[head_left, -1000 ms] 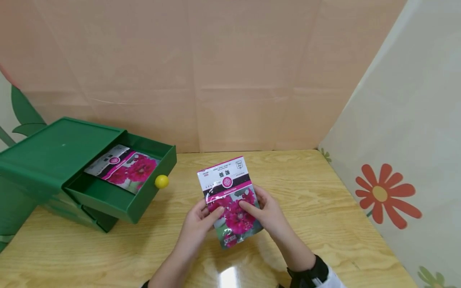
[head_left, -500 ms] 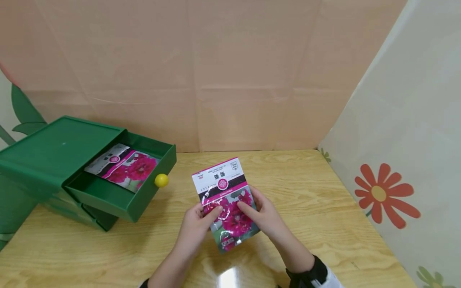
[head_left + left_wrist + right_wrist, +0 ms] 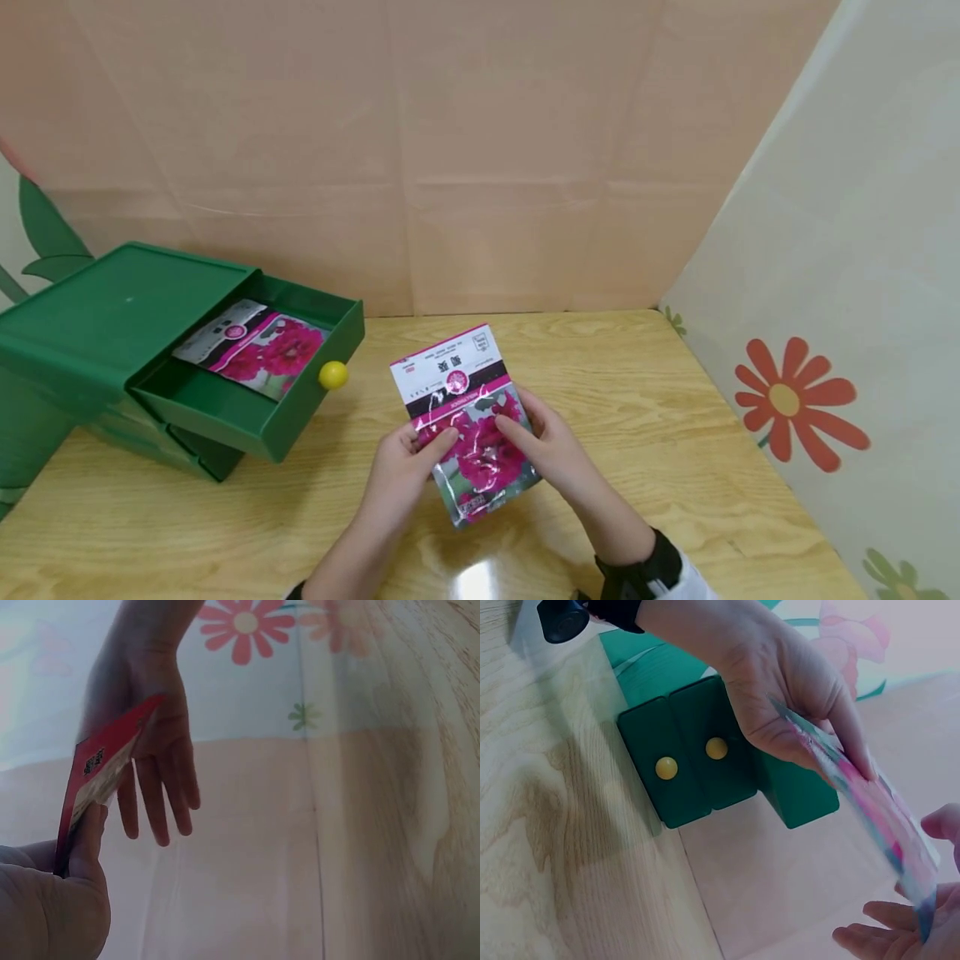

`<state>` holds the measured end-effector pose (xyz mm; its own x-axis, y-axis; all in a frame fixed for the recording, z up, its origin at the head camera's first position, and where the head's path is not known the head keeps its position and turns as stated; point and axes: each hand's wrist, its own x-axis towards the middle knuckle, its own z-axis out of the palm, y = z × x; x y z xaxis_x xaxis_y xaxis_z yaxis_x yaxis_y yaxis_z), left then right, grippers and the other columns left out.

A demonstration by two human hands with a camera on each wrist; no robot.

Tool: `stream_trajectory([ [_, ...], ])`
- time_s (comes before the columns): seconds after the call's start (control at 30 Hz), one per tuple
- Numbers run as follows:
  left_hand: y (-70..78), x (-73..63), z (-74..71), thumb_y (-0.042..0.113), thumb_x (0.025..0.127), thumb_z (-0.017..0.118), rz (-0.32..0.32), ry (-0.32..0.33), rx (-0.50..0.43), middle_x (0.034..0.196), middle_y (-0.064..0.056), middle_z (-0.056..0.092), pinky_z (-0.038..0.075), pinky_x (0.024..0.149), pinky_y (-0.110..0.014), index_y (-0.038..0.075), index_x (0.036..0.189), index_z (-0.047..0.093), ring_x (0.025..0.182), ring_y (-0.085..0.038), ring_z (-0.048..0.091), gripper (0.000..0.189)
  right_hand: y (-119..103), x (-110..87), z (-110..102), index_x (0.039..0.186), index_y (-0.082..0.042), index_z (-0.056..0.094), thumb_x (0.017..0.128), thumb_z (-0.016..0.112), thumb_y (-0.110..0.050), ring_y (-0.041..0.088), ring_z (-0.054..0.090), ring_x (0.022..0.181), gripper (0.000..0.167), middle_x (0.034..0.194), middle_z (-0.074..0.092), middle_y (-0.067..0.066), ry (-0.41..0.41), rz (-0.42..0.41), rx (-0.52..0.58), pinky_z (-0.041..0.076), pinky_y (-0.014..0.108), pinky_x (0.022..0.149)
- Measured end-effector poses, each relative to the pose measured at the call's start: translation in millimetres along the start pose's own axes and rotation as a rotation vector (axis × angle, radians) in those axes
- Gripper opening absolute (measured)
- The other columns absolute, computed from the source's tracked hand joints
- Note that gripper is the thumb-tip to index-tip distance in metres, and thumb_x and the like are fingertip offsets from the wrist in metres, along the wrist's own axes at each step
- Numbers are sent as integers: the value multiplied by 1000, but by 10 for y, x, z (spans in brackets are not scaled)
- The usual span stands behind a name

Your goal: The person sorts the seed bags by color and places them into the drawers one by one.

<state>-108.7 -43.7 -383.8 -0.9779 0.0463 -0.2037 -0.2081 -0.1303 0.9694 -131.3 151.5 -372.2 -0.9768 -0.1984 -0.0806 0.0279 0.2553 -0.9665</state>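
Observation:
A flat, glossy flower-seed packet (image 3: 480, 446), white at the top with a black and magenta band and pink blooms below, is held slantwise above the table by both hands. My left hand (image 3: 401, 471) pinches its left edge, thumb on the printed front and fingers behind. Along the right edge my right hand (image 3: 555, 446) grips it, thumb on the front. In the left wrist view the right hand's fingers (image 3: 154, 802) stretch out behind the packet. A matching packet (image 3: 258, 350) lies face up in the pulled-out drawer (image 3: 217, 412) at the left.
The green drawer box (image 3: 127, 308) stands at the table's left side, its pulled-out drawer bearing a yellow round knob (image 3: 333, 375). A peach backdrop (image 3: 525, 167) rises behind the wooden table (image 3: 637, 383). On the right is a white sheet printed with a red flower (image 3: 802, 404).
Both hands have drifted slightly left with the packet, which has tilted a little further, its top leaning left. The drawer and the packet inside stay put.

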Motion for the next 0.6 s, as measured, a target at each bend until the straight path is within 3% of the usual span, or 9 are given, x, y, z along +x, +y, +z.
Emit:
stream_trajectory([
  [0.17, 42, -29, -45, 24, 97, 69, -8, 12, -6, 115, -18, 72, 58, 77, -24, -6, 133, 57, 88, -14, 72, 48, -9, -2, -20, 156, -4, 33, 102, 61, -22, 29, 61, 117, 64, 149, 48, 24, -44, -21, -31, 56, 40, 94],
  [0.37, 126, -87, -107, 22, 99, 66, 12, 52, -60, 116, -19, 72, 59, 76, -24, -8, 135, 54, 88, -14, 71, 49, 0, 24, -70, 156, -7, 33, 103, 58, -16, 42, 41, 141, 60, 155, 40, 24, -54, -150, -60, 40, 54, 113],
  [0.43, 158, -137, -136, 20, 101, 62, 23, 73, -103, 118, -20, 70, 59, 77, -24, -10, 137, 52, 89, -13, 71, 48, -6, 14, -96, 155, -5, 33, 104, 55, -13, 42, 38, 143, 56, 155, 41, 23, -48, -201, -72, 36, 57, 115],
  [0.6, 145, -362, -331, 12, 106, 49, 80, 60, -202, 121, -15, 69, 60, 81, -27, -15, 143, 41, 92, -13, 72, 46, -36, -39, -150, 152, -1, 35, 108, 46, -13, 42, 40, 141, 47, 153, 44, 22, -10, -334, -119, 39, 58, 111],
])
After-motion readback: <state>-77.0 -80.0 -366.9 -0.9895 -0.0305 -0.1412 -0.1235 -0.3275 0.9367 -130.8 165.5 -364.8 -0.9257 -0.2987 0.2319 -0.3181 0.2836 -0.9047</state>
